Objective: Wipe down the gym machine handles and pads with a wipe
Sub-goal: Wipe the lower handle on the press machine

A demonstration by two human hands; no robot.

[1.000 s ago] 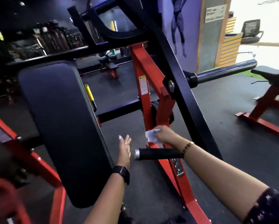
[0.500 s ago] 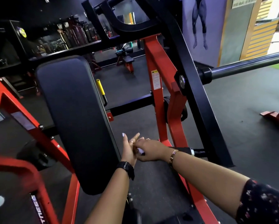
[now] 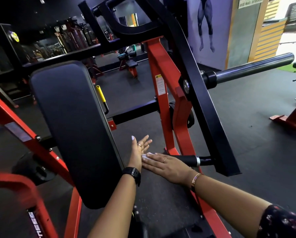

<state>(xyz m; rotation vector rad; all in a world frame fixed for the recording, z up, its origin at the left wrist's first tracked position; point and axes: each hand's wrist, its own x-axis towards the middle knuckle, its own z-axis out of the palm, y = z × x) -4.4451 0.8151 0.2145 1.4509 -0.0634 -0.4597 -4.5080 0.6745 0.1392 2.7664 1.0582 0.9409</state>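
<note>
A small white wipe [image 3: 146, 156] lies pressed between my two hands, low in the middle of the view. My left hand [image 3: 140, 150] is held up flat with fingers spread, palm facing right, just right of the big black chest pad [image 3: 71, 127]. My right hand [image 3: 166, 164] lies flat with straight fingers, pressing the wipe against the left palm. Behind the right hand runs the black rubber handle [image 3: 186, 160] of the red and black machine, partly hidden by the hand.
The red machine frame [image 3: 161, 69] and a slanted black lever arm [image 3: 200, 100] rise ahead. A chrome weight peg [image 3: 253, 67] sticks out to the right. A yellow adjuster lever [image 3: 101, 95] sits beside the pad. Another red bench base [image 3: 291, 121] stands at far right on dark rubber floor.
My right hand left the machine post with the wipe, moved left to the left hand, then flattened from a curled grip to straight fingers over the wipe. The view shifted left.
</note>
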